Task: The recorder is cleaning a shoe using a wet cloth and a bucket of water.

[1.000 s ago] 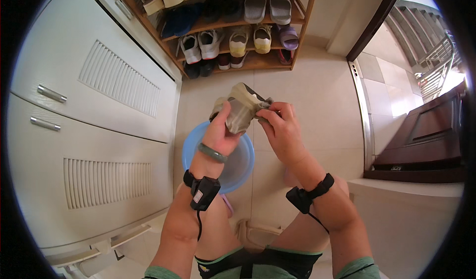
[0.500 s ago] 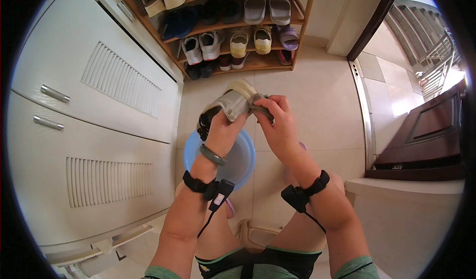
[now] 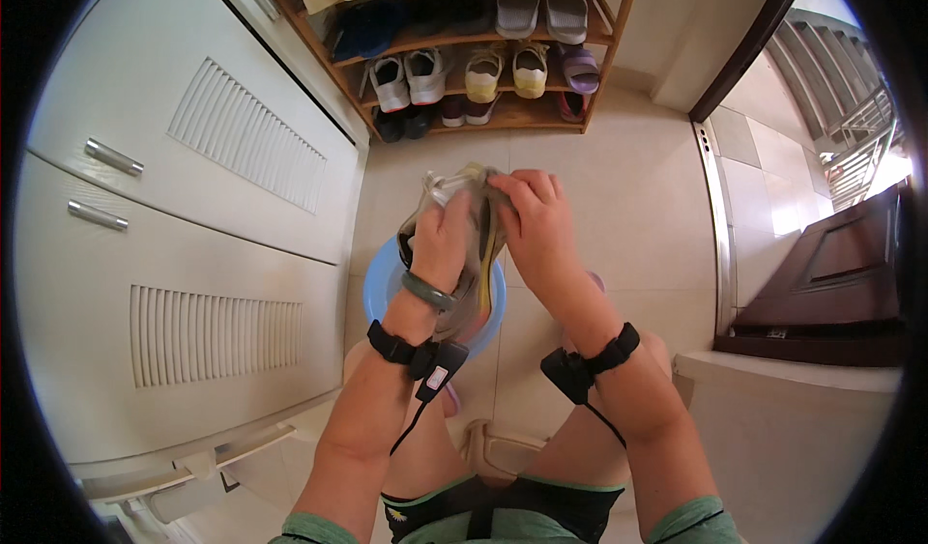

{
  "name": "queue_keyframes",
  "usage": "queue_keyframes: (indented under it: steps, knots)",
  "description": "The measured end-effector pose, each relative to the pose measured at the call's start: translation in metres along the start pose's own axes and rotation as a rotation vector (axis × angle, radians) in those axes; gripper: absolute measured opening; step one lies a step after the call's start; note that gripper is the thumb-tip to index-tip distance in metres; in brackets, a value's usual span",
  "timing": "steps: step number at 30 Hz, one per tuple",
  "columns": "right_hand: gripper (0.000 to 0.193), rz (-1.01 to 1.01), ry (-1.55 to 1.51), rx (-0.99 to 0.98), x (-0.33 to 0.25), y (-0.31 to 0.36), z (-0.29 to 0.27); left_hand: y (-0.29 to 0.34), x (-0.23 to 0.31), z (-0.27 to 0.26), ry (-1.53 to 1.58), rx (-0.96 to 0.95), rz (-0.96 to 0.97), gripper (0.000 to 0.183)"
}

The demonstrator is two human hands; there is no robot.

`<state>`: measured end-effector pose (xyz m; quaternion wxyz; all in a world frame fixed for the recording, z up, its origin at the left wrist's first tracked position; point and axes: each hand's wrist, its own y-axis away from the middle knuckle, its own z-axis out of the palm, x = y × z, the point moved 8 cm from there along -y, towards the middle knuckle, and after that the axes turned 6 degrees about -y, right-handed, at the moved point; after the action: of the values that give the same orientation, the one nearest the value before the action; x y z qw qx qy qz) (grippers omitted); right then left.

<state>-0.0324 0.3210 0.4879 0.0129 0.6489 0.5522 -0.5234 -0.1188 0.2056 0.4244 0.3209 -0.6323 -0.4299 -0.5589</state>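
Observation:
A grey and beige shoe (image 3: 435,188) with a dark opening is held over a light-blue basin (image 3: 380,288). My left hand (image 3: 442,240) is closed round it, partly smeared by motion. My right hand (image 3: 537,220) pinches its upper right edge, fingertips bent inward. From between my hands a blurred grey, yellow-edged piece (image 3: 482,283) hangs down in front of the basin. Whether that piece belongs to the same shoe I cannot tell. My hands and the shoe hide part of the basin's inside.
Ahead stands a wooden shoe rack (image 3: 541,112) with several pairs of shoes and slippers. White louvred cabinets (image 3: 232,215) line the left. To the right are a doorway threshold (image 3: 717,225), a dark brown door (image 3: 822,273) and stairs beyond. A low wall (image 3: 793,399) stands near right.
The shoe has turned in my hands, and the grey, yellow-edged piece now hangs down over the basin. My left hand has moved slightly right. The whole view has shifted a little.

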Motion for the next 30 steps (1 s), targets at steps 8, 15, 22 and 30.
queue_keyframes:
  steps: [8, 15, 22, 30]
  knots:
    - [0.025, 0.019, -0.159, -0.2, -0.005, 0.046, 0.021, -0.017, -0.021, -0.016, 0.664, 0.152, -0.15, 0.031]
    - [0.016, -0.009, -0.02, -0.042, 0.014, 0.006, 0.001, 0.002, -0.028, 0.023, 0.6, -0.123, -0.345, 0.027]
    - [0.013, 0.056, -0.03, -0.047, 0.023, -0.005, -0.002, 0.011, -0.037, 0.026, 0.494, -0.215, -0.327, 0.025]
    - [0.012, 0.074, -0.096, -0.255, 0.006, 0.041, 0.023, -0.003, -0.047, 0.013, 0.743, -0.133, -0.467, 0.026]
